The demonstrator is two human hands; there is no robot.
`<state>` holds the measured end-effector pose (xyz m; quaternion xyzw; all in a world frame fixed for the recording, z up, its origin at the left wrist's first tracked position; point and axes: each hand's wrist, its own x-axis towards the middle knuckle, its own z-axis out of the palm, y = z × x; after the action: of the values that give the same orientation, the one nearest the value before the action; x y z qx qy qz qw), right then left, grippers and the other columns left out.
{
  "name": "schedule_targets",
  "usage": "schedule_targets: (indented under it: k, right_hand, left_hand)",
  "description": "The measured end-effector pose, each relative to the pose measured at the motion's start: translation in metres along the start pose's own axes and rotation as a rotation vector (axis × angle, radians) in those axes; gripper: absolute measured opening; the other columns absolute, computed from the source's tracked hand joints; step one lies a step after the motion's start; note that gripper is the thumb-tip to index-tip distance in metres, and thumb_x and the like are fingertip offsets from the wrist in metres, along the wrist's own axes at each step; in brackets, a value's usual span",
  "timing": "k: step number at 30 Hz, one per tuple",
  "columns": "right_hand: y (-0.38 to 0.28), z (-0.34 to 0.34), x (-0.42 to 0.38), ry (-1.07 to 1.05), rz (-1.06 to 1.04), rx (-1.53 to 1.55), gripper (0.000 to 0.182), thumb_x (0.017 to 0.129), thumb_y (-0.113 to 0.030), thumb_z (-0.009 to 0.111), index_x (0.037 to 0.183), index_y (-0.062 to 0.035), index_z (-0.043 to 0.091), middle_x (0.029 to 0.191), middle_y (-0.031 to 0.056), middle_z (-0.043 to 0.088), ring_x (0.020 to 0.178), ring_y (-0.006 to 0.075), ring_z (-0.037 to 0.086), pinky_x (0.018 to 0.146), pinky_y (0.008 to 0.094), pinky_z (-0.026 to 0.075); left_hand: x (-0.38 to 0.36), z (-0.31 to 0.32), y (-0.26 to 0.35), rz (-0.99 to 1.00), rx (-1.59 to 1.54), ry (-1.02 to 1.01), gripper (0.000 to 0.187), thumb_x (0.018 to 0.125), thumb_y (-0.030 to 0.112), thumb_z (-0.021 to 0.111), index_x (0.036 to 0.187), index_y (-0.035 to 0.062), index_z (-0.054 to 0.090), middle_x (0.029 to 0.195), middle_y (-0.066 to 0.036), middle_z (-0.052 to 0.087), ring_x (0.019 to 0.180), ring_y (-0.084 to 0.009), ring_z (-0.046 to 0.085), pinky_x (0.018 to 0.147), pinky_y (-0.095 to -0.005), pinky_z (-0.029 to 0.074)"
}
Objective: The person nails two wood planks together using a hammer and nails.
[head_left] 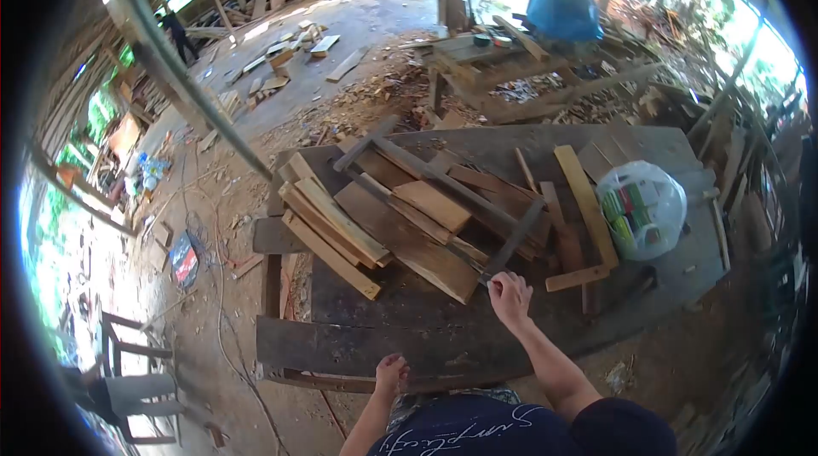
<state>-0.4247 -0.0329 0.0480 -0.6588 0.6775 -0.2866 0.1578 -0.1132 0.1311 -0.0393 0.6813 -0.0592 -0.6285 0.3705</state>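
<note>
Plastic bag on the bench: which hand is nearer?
Right. The right hand is at the end of a dark frame, below-left of the plastic bag. The left hand rests at the bench's near edge, much farther away.

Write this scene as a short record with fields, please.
place: open wood workshop
table: dark, worn planks
right hand: grip on the near end of a dark bar
left hand: on the table's near edge
boards: loose pile on the table
bag: clear, on the table's right side
other person: blue top, at the far bench
</note>
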Motion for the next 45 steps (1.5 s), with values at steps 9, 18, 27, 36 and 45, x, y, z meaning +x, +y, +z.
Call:
schedule_targets:
  k: [9,18,27,36,45]
  right_hand:
    - [-0.124,0.034,0.001,-0.453,-0.075,-0.640,0.032,0.086,-0.034,0.071,0.108,-0.0110,0.066,0.105,0.0117,0.061,0.106,0.0368,0.055,0.088,0.0563,0.043]
    - [-0.251,0.182,0.100,-0.400,-0.239,-0.399,0.046,0.095,-0.040,0.062,0.125,-0.0070,0.053,0.119,0.0184,0.052,0.114,0.0371,0.052,0.093,0.0518,0.046]
    - [-0.245,0.210,0.117,-0.526,-0.353,-0.495,0.038,0.095,-0.031,0.063,0.115,-0.0008,0.051,0.116,0.0182,0.054,0.107,0.0344,0.057,0.087,0.0456,0.049]
    - [-0.244,0.161,0.059,-0.797,0.159,0.488,0.021,0.099,-0.023,0.061,0.100,-0.0026,0.057,0.084,-0.0031,0.054,0.076,0.0039,0.049,0.065,0.0234,0.043]
    - [-0.245,0.129,0.006,-0.695,-0.006,0.312,0.027,0.100,-0.024,0.058,0.087,-0.0027,0.048,0.075,0.0078,0.044,0.069,0.0119,0.045,0.061,0.0315,0.041]
  left_hand:
    - [0.009,-0.047,0.015,-0.035,-0.133,-0.015,0.028,0.094,0.015,0.066,0.120,0.0075,0.061,0.094,-0.002,0.067,0.077,-0.0112,0.064,0.062,-0.0248,0.049]
    - [0.039,-0.109,0.056,0.015,-0.276,-0.022,0.029,0.094,0.015,0.065,0.122,0.0073,0.062,0.095,-0.002,0.068,0.080,-0.0113,0.065,0.065,-0.0247,0.049]
    - [0.055,-0.143,0.113,-0.022,-0.359,-0.089,0.024,0.096,0.022,0.066,0.117,0.0093,0.063,0.092,0.002,0.065,0.079,-0.0100,0.063,0.068,-0.0248,0.049]
    - [0.089,-0.073,0.197,0.078,-0.346,-0.347,0.032,0.101,0.040,0.056,0.115,0.0112,0.058,0.093,0.002,0.058,0.080,-0.0088,0.060,0.072,-0.0257,0.047]
    - [0.100,-0.034,0.243,0.123,-0.418,-0.330,0.047,0.095,0.049,0.063,0.114,0.0074,0.053,0.101,-0.003,0.056,0.091,-0.0127,0.054,0.081,-0.0306,0.044]
